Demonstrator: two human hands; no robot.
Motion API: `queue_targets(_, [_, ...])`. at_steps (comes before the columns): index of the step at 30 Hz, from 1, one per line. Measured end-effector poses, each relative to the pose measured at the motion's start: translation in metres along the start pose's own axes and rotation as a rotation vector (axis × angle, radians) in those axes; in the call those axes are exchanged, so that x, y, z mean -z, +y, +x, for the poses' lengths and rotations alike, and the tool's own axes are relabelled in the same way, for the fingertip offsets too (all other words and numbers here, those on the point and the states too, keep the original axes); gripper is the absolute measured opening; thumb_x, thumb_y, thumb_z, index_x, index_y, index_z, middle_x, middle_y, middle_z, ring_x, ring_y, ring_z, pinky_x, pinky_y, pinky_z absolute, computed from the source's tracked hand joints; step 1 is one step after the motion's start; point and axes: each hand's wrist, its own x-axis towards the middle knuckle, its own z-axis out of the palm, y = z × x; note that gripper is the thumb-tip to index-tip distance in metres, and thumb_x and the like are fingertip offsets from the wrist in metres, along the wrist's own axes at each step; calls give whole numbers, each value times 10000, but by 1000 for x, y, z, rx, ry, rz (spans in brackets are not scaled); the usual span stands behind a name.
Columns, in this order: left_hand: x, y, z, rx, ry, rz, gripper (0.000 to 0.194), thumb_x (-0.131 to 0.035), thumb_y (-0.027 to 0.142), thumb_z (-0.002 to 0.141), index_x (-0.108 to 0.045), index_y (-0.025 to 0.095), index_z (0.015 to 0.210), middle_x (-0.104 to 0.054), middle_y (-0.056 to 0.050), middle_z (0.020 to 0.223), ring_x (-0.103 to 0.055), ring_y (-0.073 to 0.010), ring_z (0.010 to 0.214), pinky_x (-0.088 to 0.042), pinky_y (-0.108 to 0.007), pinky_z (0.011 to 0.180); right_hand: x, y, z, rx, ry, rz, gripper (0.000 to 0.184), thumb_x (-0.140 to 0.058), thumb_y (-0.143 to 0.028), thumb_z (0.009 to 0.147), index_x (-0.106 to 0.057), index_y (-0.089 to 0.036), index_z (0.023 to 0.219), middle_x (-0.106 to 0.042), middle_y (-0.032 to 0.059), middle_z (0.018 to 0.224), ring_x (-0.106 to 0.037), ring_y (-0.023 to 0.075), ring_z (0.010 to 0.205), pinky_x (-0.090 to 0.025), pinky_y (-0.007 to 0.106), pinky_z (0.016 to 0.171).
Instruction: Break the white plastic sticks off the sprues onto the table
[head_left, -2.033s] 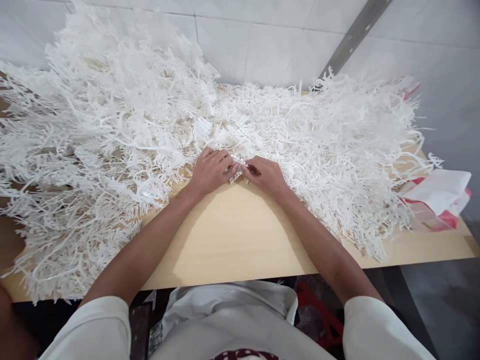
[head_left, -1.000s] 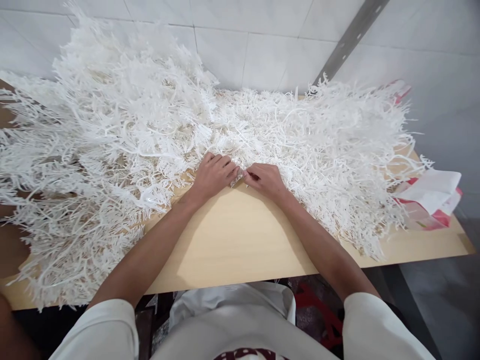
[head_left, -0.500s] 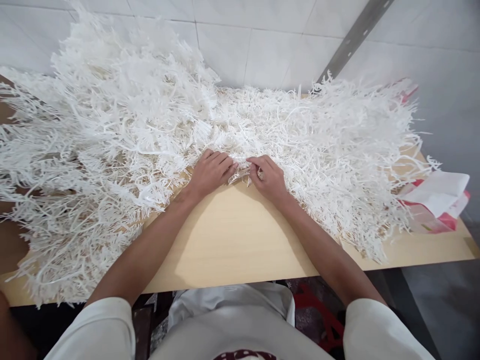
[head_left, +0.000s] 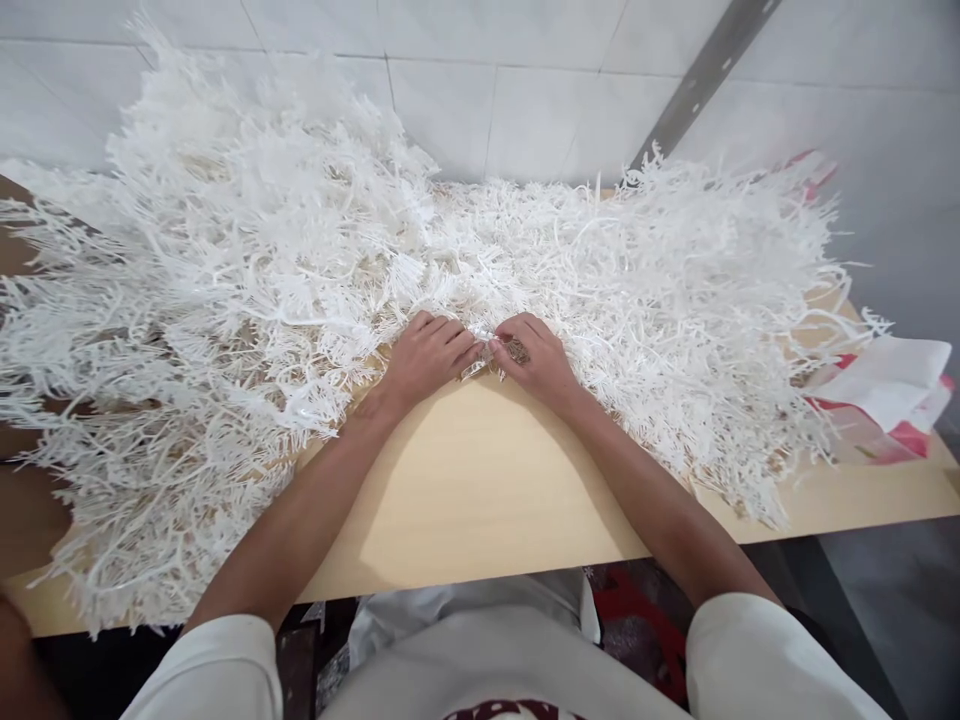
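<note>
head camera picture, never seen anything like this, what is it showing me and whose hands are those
There's no machine here: a camera worn on a person's head looks forward and down at their own bare left hand and right hand. A pale tabletop bears heaps of white, branching strands, with a red-and-white wrapper at the right. Both hands' fingers seem to pinch a shiny, pale bit, too small to identify.
</note>
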Motion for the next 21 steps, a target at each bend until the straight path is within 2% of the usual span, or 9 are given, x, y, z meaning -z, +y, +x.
queue_targets(4, [0,2,0,-19,4,33,294,-458,294,978,-610,202,744,-646,-33,725,-558,-173,727,-325,-358,720,-3,1,0,145,7,-102,169,-505,-212,901,-530,-219,734,-603,25,714,-544,151,700,-465,300,682])
queue_targets(7, [-2,2,0,-56,3,37,271,-461,243,967,-606,205,740,-644,-28,725,-558,-174,729,-325,-357,715,-3,-1,-1,216,-17,-114,182,-489,-172,884,-480,-228,711,-561,9,667,-500,142,649,-442,283,629])
queue_targets(9, [-3,-1,-1,5,16,30,275,-466,213,955,-589,204,709,-629,-22,688,-550,-171,700,-334,-355,712,-1,-4,-3,254,-20,-65,171,-493,-143,865,-463,-229,720,-536,-2,644,-477,137,619,-425,275,590])
queue_targets(11, [-5,-6,-2,136,55,29,297,-458,201,954,-564,201,677,-611,-16,652,-540,-165,669,-348,-349,712,1,-7,-6,318,-16,-15,174,-496,-121,844,-452,-233,718,-521,-10,625,-467,136,602,-417,275,571])
queue_targets(13, [-5,-9,-3,212,84,27,305,-439,218,969,-560,200,690,-613,-17,659,-547,-162,676,-357,-343,722,3,-9,-8,351,-11,6,145,-509,-128,847,-483,-229,746,-555,0,653,-502,142,627,-439,283,592])
queue_targets(15, [-4,-9,-4,164,69,14,305,-426,260,987,-573,198,727,-628,-23,692,-563,-163,706,-355,-343,734,2,-9,-8,284,19,1,85,-509,-151,878,-552,-217,845,-632,33,760,-578,161,728,-488,303,667])
queue_targets(18, [0,-6,-3,56,29,24,312,-421,300,998,-592,193,760,-636,-26,711,-570,-163,717,-339,-344,725,0,-7,-5,90,92,-3,174,-476,-175,921,-604,-204,1035,-690,88,999,-635,197,965,-519,361,842])
queue_targets(21, [2,-3,-2,-22,31,66,307,-435,293,994,-597,190,755,-631,-21,702,-563,-156,702,-330,-339,711,-2,-5,-3,25,125,-17,179,-535,-255,920,-617,-207,1072,-697,87,1046,-639,212,1012,-503,386,898])
